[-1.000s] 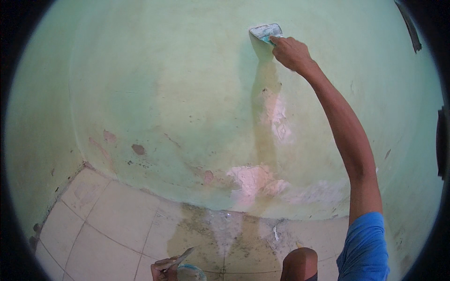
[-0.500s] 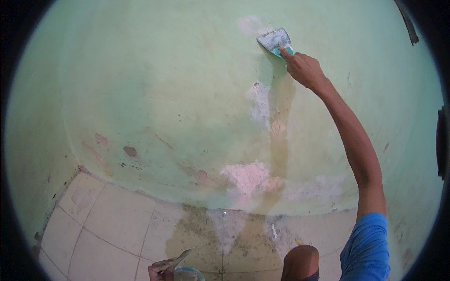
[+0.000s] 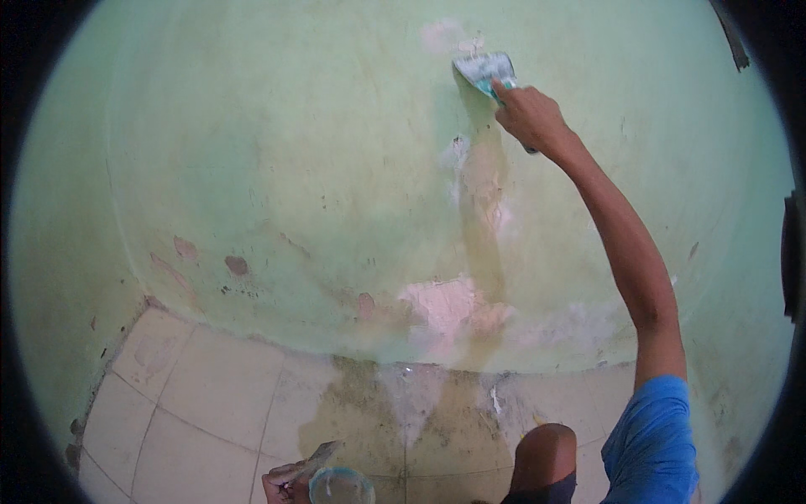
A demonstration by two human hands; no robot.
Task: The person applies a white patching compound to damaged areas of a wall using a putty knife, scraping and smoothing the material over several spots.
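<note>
High on the pale green wall [image 3: 269,151], my right hand [image 3: 533,118] grips a wide putty knife [image 3: 478,67] with a turquoise handle, its whitened blade at the wall. Just above the blade is a pale pink-white patch [image 3: 443,35]; rough patches of filler [image 3: 441,307] show lower down. My left hand [image 3: 285,480], at the bottom edge, is closed on a second, narrower scraper [image 3: 315,458], held beside a round container [image 3: 340,487] with a pale rim and whitish contents, partly out of view.
Below the wall lies a tiled floor [image 3: 210,391] with dirt and white scraps along its edge. My bent knee [image 3: 544,458] is at the lower right. A wall corner runs down the left side. Dark objects [image 3: 789,256] sit at the far right rim.
My right hand has moved down and rightward, then slightly up and left with the knife. The pink-white patch above it has come into sight. My left hand has shifted only slightly.
</note>
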